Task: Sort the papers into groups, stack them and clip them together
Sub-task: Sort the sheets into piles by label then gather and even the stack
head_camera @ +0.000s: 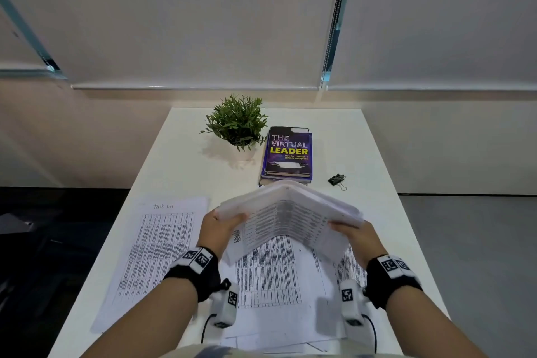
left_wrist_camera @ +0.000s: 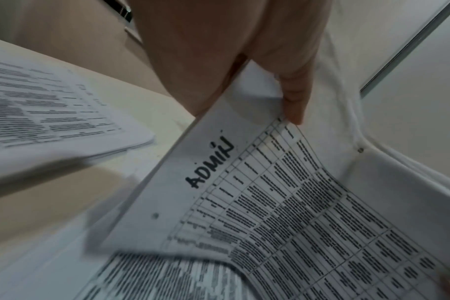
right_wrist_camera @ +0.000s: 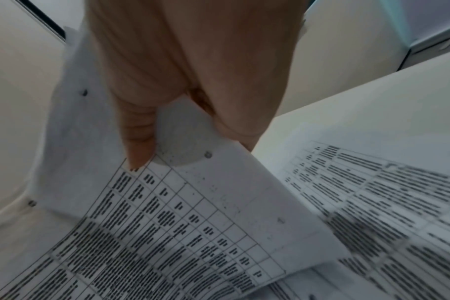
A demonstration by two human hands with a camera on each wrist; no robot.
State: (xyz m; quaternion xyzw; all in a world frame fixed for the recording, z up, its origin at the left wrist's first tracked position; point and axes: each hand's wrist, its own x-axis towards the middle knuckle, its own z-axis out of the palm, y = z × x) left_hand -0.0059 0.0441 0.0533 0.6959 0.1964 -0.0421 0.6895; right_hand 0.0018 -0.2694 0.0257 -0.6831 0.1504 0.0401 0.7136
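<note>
Hands are holding a bundle of papers (head_camera: 290, 212) above the white table (head_camera: 186, 166) in the head view: the left hand (head_camera: 220, 229) is gripping its left end and the right hand (head_camera: 357, 237) its right end, so the bundle's long axis is running left to right, arched upward in the middle like a tent with both ends drooping. Beneath it more printed sheets (head_camera: 267, 273) are lying flat, and a separate sheet headed "Task list" (head_camera: 158, 244) is lying to the left, its long axis pointing away from the person. A black binder clip (head_camera: 337, 180) is sitting near the right edge, just beside a stack of books (head_camera: 289, 155), with a potted plant (head_camera: 236, 122) farther back. From the left wrist, the thumb (left_wrist_camera: 294, 97) is pressing on the printed face while the fingers are going behind, pinching the margin by the handwritten word "ADMIN" (left_wrist_camera: 211, 162). From the right wrist, the thumb (right_wrist_camera: 139, 138) is lying on the table print and the fingers are curling under the bundle's edge (right_wrist_camera: 193, 172), pinching it.
</note>
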